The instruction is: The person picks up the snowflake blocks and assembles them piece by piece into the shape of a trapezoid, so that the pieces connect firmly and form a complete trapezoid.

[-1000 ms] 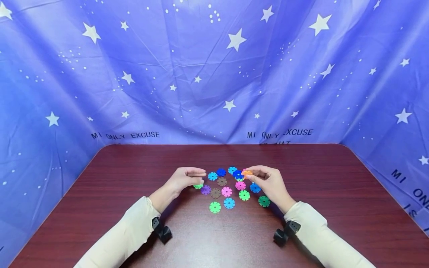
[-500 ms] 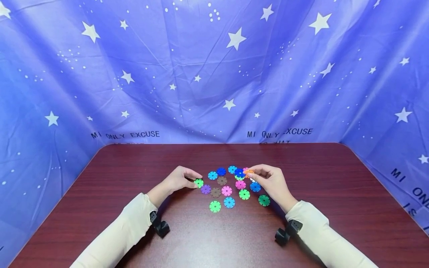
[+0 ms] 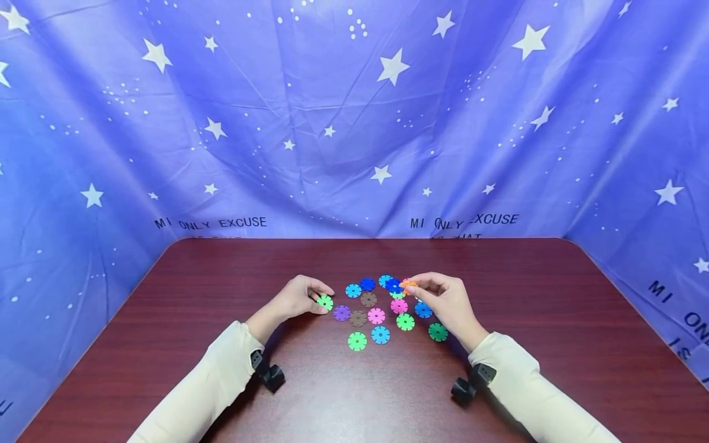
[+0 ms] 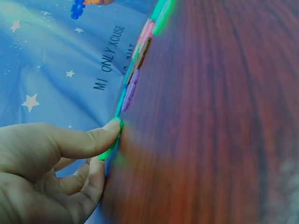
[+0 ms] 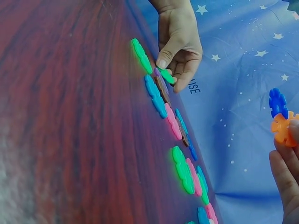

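My left hand (image 3: 295,298) pinches a light green notched plastic disc (image 3: 325,302) between thumb and fingers, at the left edge of the scattered discs. In the right wrist view that green disc stands tilted, close to the tabletop. Raised above the table, my right hand (image 3: 446,300) grips an orange notched disc (image 5: 281,129). A dark blue disc (image 5: 278,101) is joined to the orange one and sticks out beyond it. Nearest to the left hand lies a purple disc (image 3: 341,313). Under the right hand, a blue disc (image 3: 423,309) is partly covered.
Several more discs lie flat between the hands, among them a brown disc (image 3: 358,318), a pink disc (image 3: 376,316), a light green disc (image 3: 357,341) and a dark green disc (image 3: 438,332). The dark red wooden table (image 3: 354,394) ends at a starry blue curtain (image 3: 332,172).
My left hand has reached down, taken hold of the light green disc and drawn it slightly left, tilting it up. My right hand stays nearly in place with the joined orange and blue discs.
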Available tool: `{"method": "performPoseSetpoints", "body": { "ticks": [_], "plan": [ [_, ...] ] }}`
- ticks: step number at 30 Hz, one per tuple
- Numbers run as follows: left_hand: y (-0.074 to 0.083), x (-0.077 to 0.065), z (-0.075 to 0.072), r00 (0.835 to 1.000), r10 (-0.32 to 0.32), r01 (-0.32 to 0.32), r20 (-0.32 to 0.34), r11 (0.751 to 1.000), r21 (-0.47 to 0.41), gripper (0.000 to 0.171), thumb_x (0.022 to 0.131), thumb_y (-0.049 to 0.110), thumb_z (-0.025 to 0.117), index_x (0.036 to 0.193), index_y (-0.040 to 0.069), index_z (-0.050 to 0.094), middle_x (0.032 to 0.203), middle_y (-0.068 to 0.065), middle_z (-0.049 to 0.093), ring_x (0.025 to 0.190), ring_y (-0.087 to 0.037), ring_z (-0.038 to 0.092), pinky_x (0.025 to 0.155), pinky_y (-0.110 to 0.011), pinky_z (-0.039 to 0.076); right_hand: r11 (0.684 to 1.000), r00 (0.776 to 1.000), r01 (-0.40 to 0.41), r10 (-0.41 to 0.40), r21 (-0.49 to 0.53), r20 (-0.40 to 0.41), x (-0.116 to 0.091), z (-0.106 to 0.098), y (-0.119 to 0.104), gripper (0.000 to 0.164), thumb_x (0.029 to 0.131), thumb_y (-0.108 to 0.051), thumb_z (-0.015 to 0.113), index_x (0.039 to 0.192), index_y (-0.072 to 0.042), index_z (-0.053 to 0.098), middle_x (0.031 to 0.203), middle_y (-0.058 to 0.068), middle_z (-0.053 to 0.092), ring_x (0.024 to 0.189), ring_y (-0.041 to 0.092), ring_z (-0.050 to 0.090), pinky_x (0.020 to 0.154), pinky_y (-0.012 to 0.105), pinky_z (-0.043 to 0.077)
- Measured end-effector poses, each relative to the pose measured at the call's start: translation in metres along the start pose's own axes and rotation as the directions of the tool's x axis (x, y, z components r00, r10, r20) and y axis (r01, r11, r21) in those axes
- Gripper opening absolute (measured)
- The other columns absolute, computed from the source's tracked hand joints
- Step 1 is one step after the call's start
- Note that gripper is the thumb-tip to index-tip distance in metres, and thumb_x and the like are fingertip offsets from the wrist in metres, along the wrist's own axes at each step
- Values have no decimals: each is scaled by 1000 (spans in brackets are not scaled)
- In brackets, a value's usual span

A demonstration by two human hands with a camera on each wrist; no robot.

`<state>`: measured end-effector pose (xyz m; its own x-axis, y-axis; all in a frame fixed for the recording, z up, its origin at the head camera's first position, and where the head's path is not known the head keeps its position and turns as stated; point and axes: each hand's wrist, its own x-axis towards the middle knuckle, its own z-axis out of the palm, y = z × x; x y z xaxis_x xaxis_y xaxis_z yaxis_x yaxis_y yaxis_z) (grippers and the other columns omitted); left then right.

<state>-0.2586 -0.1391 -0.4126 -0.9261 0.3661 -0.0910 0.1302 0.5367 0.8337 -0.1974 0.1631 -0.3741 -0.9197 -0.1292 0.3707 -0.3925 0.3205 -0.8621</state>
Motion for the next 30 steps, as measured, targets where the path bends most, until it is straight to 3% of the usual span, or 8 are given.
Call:
{"method": "performPoseSetpoints", "body": {
  "ticks": [6,12,18,22,26,30],
  "plan": [
    [-3,0,-5,1000,2,0,21,994,-108,23,74,-8,73,96,-8,68,82,-10,68,71,-12,60,64,-28,53,1000,1000,3,-3,8,-10,1,0,2,12,85,-3,68,95,4,69,86,19,70,66,3,62,58,30,54],
    [-2,0,-10,999,-9,15,50,992,-125,16,73,-8,74,89,-8,68,75,-6,69,68,-10,61,62,-26,53,1000,1000,15,-14,6,-14,1,2,2,12,85,-2,67,95,4,69,87,20,70,67,3,62,58,28,54],
    [3,1,-9,997,3,16,81,973,-232,16,76,-2,74,89,-7,66,71,0,66,67,-10,61,64,-26,52,999,998,50,-49,19,-48,2,4,5,10,84,-1,68,93,3,70,85,19,70,67,3,63,58,27,53],
    [17,0,-2,999,48,-38,24,952,-305,18,77,0,73,91,-8,66,71,2,64,68,-11,60,66,-26,52,996,995,74,-70,49,-78,4,6,20,10,83,-6,70,92,-2,71,85,13,71,67,9,65,58,30,54],
    [37,0,11,995,85,-101,-59,922,-373,20,79,-1,71,95,-10,65,74,-1,67,70,-11,64,74,-38,56,995,994,78,-73,60,-87,6,7,30,10,83,-11,72,91,-8,72,84,8,72,68,22,65,58,31,54],
    [54,0,24,981,104,-158,-162,913,-376,19,78,-2,72,94,-10,66,78,-10,70,74,-26,68,73,-48,55,995,995,72,-66,72,-81,6,9,29,10,83,-11,72,92,-7,73,85,9,72,68,20,65,57,30,53]
  ]
}}
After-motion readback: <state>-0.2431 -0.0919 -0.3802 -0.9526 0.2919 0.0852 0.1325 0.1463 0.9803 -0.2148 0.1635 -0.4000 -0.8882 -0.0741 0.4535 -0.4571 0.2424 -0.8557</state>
